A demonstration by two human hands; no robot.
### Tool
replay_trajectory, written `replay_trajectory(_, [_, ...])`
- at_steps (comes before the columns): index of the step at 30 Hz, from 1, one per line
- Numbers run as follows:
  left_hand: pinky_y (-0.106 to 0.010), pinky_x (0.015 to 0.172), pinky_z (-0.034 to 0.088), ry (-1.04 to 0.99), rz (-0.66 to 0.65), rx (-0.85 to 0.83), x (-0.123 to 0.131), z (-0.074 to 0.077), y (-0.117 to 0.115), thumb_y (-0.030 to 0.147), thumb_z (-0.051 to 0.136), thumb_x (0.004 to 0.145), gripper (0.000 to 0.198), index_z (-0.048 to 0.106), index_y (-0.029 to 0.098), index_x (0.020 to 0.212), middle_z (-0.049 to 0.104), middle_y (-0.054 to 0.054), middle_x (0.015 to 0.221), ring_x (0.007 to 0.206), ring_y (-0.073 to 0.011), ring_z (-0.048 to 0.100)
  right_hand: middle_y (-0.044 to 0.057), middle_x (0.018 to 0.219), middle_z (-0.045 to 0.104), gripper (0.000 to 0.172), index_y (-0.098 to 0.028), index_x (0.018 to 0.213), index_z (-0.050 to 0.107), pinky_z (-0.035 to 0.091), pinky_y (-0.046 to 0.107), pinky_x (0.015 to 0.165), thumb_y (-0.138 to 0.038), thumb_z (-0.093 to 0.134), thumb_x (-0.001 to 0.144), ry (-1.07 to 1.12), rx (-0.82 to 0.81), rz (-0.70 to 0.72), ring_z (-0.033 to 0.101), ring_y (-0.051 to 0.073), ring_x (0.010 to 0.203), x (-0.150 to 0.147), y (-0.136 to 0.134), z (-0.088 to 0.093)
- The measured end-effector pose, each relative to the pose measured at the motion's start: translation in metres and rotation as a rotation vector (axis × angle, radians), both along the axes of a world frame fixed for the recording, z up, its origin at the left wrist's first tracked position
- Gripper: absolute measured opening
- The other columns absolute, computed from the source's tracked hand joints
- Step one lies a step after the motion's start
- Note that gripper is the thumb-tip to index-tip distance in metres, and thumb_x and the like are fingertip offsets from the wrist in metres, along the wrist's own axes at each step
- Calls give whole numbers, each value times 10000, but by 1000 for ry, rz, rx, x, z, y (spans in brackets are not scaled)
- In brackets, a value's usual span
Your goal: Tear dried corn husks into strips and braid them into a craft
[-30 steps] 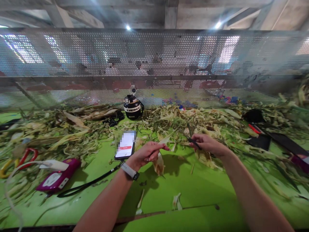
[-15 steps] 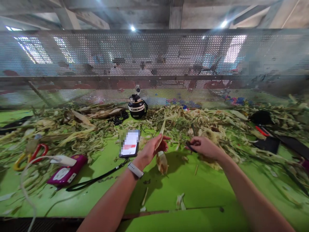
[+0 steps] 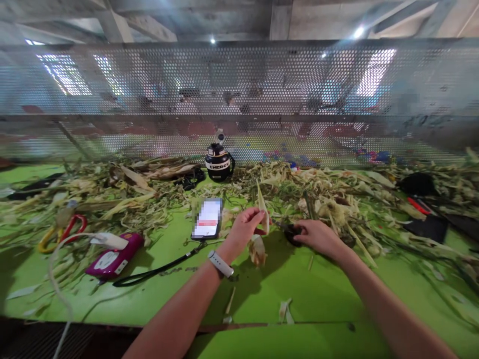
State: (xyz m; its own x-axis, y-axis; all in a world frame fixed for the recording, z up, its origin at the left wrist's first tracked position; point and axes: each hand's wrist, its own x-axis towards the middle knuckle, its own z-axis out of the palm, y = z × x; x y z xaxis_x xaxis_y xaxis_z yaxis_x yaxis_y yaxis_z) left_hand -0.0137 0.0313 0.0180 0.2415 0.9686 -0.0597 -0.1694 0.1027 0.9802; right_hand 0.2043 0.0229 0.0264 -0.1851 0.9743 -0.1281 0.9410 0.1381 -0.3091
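Your left hand (image 3: 245, 230) is closed in a pinch, thumb against fingers, on a pale husk leaf (image 3: 262, 202) that stands nearly upright, its narrow tip pointing up and away from you. Your right hand (image 3: 316, 238) is curled around the dark handles of a pair of scissors (image 3: 291, 234), just to the right of the leaf, with the blades toward it; whether they touch it, you cannot tell from here. Directly under your left hand is a cream and brown husk piece (image 3: 257, 252); contact between it and your fingers is unclear. A watch with a pale strap (image 3: 220, 264) sits on your left wrist. Just left of that hand, a lit phone (image 3: 209, 219) lies on the green table (image 3: 299, 299), with a black wrist strap (image 3: 160, 271) trailing toward a purple power block (image 3: 114, 259) that has a white plug (image 3: 111, 242) in it. Beyond it lie red and yellow handles (image 3: 73, 229). Shredded husks (image 3: 329, 187) spread across the far side, around a black bottle (image 3: 219, 172) with its lid up. Behind everything stands a perforated metal screen (image 3: 254, 75), with people blurred beyond it.
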Motion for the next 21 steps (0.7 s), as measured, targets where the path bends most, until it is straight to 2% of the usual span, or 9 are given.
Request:
replay_trajectory(4, [-242,622,484,-73,48,-71,2,-1,0,415,735,650,318,665,151,814,667,-46,838,731,-135,584,42,765,689,233,-189,884,673,403,261,607,-349,524,802,213,122,-44,607,178,675,-5,-3,1])
replay_trajectory(8, [-220,622,421,-58,75,-89,8,-5,-2,347,772,605,276,702,154,789,672,-32,795,693,-111,552,55,802,664,367,-171,866,633,421,257,583,-504,484,834,524,106,57,565,156,648,-27,-12,3])
replay_trajectory(11, [-220,616,385,-77,46,-99,11,-6,-5,306,782,590,228,701,151,737,664,-26,738,669,-104,533,41,741,603,331,-178,746,591,410,262,602,-482,500,837,539,196,121,519,148,654,-39,-16,-1])
replay_trajectory(14, [-210,580,361,-137,-16,-183,10,-4,-7,313,786,585,226,686,152,709,648,-16,727,647,-92,524,30,715,548,296,-183,687,543,409,274,640,-410,473,863,543,265,170,506,152,687,-41,-15,-6])
replay_trajectory(16, [-201,545,342,-159,-50,-203,8,-2,-7,335,794,579,248,677,148,692,620,-2,696,606,-77,501,14,687,529,271,-185,701,520,412,272,616,-395,471,865,567,197,173,508,148,657,-39,-15,-9])
replay_trajectory(21, [-192,442,264,-149,-30,-160,4,-6,-2,396,792,588,291,683,137,664,511,40,533,456,-36,356,-9,697,562,311,-190,748,475,471,263,560,-479,490,863,751,-124,227,596,131,586,-35,-13,-15])
